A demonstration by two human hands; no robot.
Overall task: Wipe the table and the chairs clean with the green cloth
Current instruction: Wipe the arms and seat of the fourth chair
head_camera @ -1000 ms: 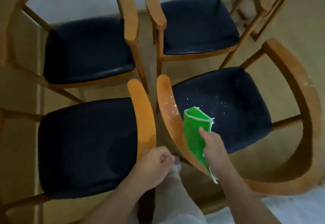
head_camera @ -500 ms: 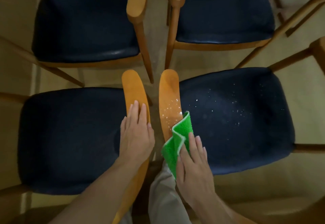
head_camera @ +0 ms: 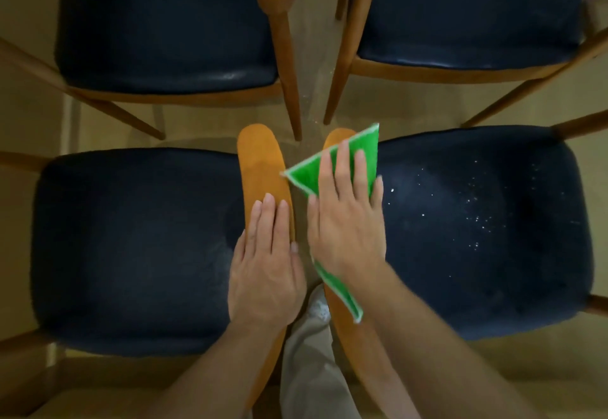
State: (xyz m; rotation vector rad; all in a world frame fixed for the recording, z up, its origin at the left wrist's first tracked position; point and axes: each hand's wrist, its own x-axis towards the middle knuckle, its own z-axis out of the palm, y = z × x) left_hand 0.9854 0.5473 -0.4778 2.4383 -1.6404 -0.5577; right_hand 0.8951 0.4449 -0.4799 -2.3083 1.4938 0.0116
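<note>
Head view: two hands on chair armrests.
Right hand (head_camera: 348,221): grip spread flat, pressing folded green cloth (head_camera: 332,171) onto right orange wooden armrest (head_camera: 339,313).
Left hand (head_camera: 266,260): spread flat on left orange wooden armrest (head_camera: 260,162).

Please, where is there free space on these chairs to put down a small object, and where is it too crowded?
The dark blue padded seat of the near left chair is bare left of the left hand. Both far seats are bare too. The near right seat carries white crumbs. It is crowded between the two orange wooden backrests, where the right hand presses the green cloth.
</note>
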